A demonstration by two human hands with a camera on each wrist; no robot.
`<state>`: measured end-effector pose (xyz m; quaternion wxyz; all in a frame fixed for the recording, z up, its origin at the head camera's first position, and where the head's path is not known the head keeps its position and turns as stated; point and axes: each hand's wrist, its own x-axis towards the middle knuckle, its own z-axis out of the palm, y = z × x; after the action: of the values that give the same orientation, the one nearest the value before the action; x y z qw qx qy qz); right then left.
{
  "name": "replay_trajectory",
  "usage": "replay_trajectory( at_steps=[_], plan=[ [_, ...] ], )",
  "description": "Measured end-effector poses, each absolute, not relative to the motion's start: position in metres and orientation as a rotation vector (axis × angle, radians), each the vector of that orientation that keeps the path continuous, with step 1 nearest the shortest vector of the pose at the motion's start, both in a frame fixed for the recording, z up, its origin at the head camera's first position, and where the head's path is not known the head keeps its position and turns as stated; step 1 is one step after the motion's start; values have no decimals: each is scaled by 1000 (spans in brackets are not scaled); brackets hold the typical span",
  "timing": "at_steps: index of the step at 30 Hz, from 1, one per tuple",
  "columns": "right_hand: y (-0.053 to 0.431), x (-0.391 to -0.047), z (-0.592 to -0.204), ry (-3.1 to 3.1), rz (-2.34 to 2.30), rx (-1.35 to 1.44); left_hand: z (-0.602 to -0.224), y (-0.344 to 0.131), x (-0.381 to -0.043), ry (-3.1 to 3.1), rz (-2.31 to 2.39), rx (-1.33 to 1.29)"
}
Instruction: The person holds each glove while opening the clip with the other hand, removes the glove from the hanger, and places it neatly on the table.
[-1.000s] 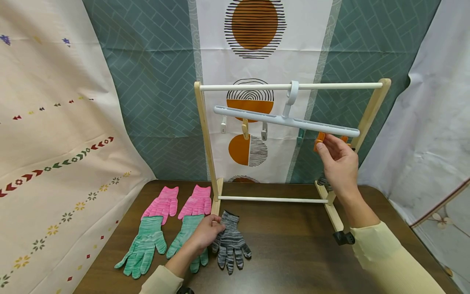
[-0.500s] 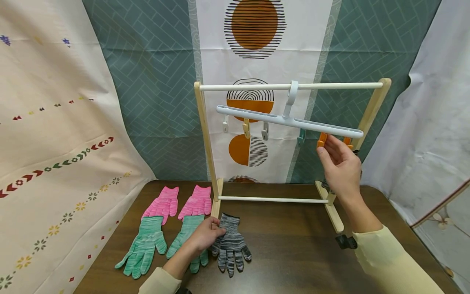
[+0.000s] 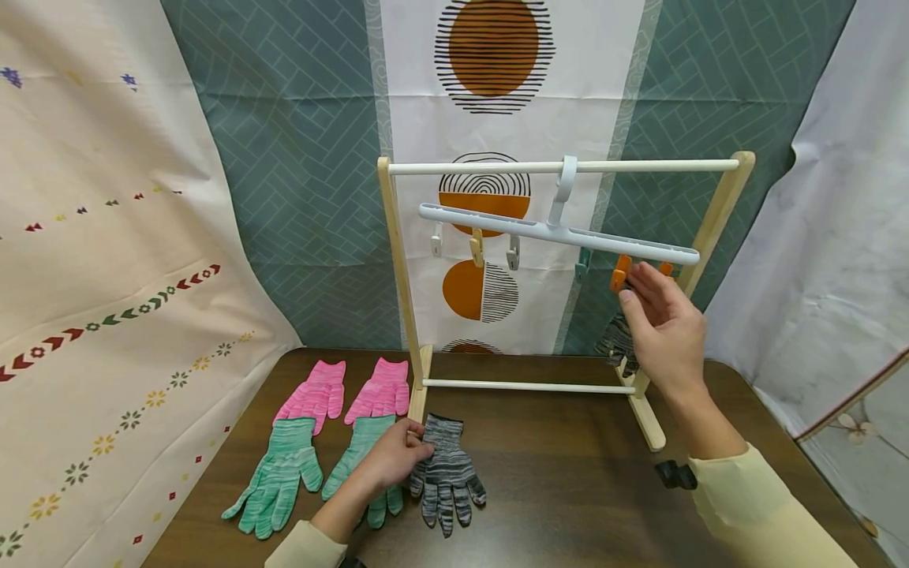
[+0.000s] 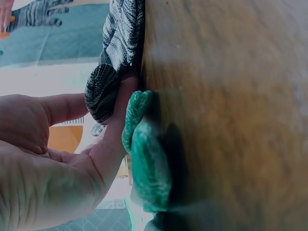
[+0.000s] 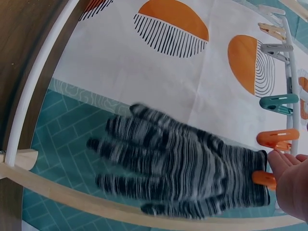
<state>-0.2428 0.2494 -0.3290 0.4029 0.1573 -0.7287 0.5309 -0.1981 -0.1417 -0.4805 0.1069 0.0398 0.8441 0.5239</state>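
My left hand (image 3: 394,454) pinches the cuff of a grey-and-black striped knit glove (image 3: 447,473) lying on the table; in the left wrist view the thumb and a finger are on either side of its rolled edge. My right hand (image 3: 667,331) is raised under the right end of a pale blue clip hanger (image 3: 561,234), thumb and fingers apart. Its fingertips are beside an orange clip (image 5: 278,138) and right at the cuff of a second striped glove (image 5: 187,163). That glove hangs fingers down, its cuff in another orange clip (image 5: 263,179).
The hanger hooks on the top bar of a wooden rack (image 3: 398,260) and tilts down to the right. White, yellow, grey and teal (image 3: 582,264) clips hang along it. Two pink gloves (image 3: 319,390) and two green gloves (image 3: 280,473) lie at the left of the table (image 3: 554,489).
My right hand has come slightly down and right, its thumb moving from the orange clip. The hanging glove has swung left into view. The left hand and its glove have barely shifted.
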Motion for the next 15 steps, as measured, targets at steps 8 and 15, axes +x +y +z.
replay_trajectory(
  at_steps=[8, 15],
  plan=[
    [255, -239, -330, -1805, 1313, 398, -481, -144, -198, 2543, 1530, 185],
    [258, -234, -327, -1702, 1244, 382, -480, -147, -196, 2625, 1486, 217]
  ],
)
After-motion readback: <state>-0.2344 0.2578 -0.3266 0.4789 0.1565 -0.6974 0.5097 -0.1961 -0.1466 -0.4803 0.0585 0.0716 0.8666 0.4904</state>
